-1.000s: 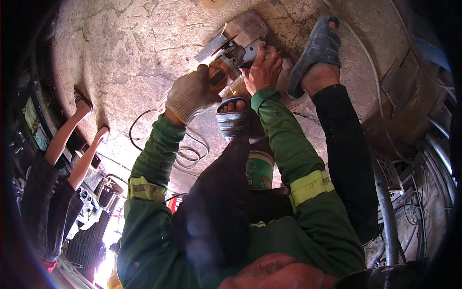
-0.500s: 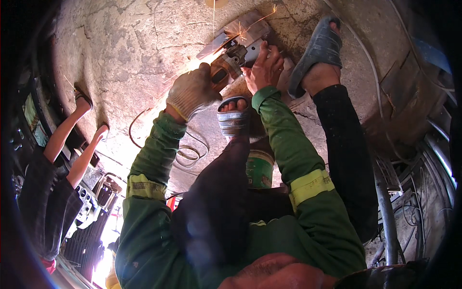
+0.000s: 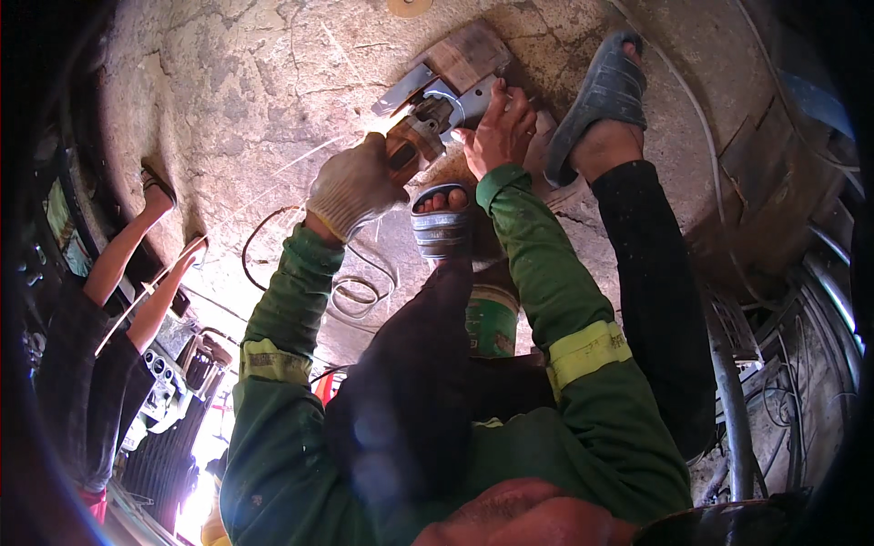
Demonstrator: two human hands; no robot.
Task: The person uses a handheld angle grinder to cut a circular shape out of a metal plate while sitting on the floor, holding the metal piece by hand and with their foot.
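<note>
I see the left hand [image 3: 350,187], in an off-white knitted glove, closed around the orange-brown body of an angle grinder [image 3: 411,148], its fingers mostly hidden beneath; the cutting edge is hard to make out. The bare right hand [image 3: 501,132] has its fingers at the right end of a grey metal plate [image 3: 472,100]; whether it pinches, I can't tell. The plate lies just beyond the grinder, beside a brownish rectangular block [image 3: 469,53]. Nearer, a leg partly hides a green bucket [image 3: 492,326]. Far off, a tan disc [image 3: 407,7] is cut off.
</note>
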